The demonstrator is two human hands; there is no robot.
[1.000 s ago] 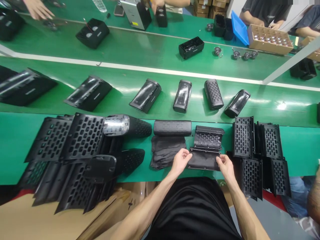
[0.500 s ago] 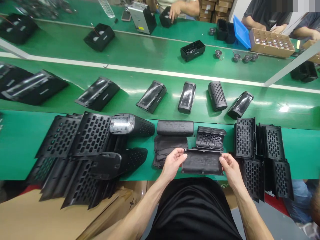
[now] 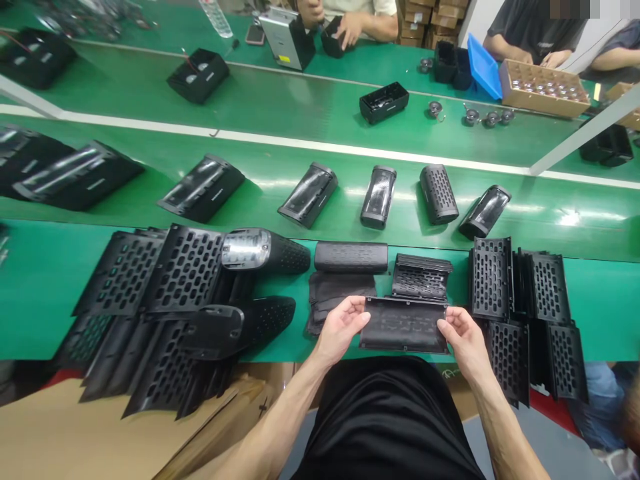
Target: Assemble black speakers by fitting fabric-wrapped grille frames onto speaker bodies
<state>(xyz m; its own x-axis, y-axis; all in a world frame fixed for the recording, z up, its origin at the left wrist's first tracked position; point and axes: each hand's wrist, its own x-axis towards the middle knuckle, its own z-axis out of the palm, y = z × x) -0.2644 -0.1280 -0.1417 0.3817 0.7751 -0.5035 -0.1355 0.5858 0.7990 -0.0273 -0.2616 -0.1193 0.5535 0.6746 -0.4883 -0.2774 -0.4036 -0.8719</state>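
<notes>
Blk rect. panel [image 3: 404, 325], faintly slotted; L fingers [image 3: 358, 323] & R fingers [image 3: 449, 332] pinch opp. ends.

- Black rectangular plastic panel [image 3: 404, 325]: side edges partly hidden by the left hand [image 3: 343, 328] and right hand [image 3: 465, 337].
- Stack of thin black cloth [image 3: 333, 293] near the green worktop's [image 3: 45, 267] front edge — partly behind the left hand.
- Clear plastic bottle [image 3: 216, 19]: top cut off.
- Grey tangled heap [image 3: 95, 17]: blurred — pieces indistinct.
- White lettering [image 3: 211, 74] on a black boxy housing [image 3: 193, 83]: too small.
</notes>
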